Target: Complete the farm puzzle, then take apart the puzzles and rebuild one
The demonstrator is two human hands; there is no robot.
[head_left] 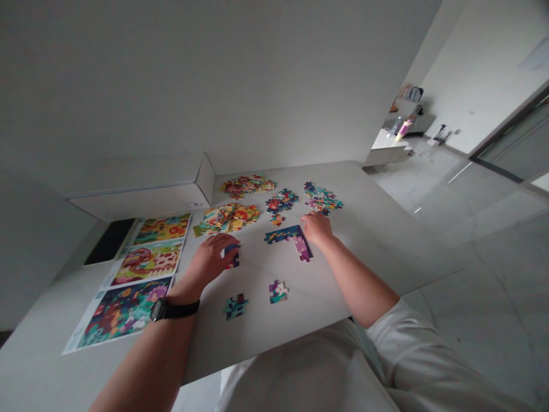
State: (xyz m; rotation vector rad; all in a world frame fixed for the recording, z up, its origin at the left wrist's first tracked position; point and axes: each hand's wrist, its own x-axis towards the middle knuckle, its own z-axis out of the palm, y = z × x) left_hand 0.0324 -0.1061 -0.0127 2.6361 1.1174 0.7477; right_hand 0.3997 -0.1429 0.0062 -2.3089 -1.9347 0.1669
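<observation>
My left hand (211, 256) has its fingers curled over a dark blue puzzle piece (234, 257) on the table, partly covering it. My right hand (317, 228) rests with bent fingers beside the upper right corner of a joined puzzle section (285, 233). That section forms an angle, dark blue along the top and purple down the right side. Whether the right fingertips hold anything is hidden. Nearer the table's front edge lie a teal puzzle piece (235, 307) and a purple and white puzzle piece (278, 292), apart from each other.
Several piles of loose pieces lie farther back: a red pile (246, 184), a yellow pile (229, 217), a blue pile (282, 201) and a teal-purple pile (321, 198). Left are a picture sheet (146, 266), a black phone (110, 241) and a white box (141, 197) against the wall.
</observation>
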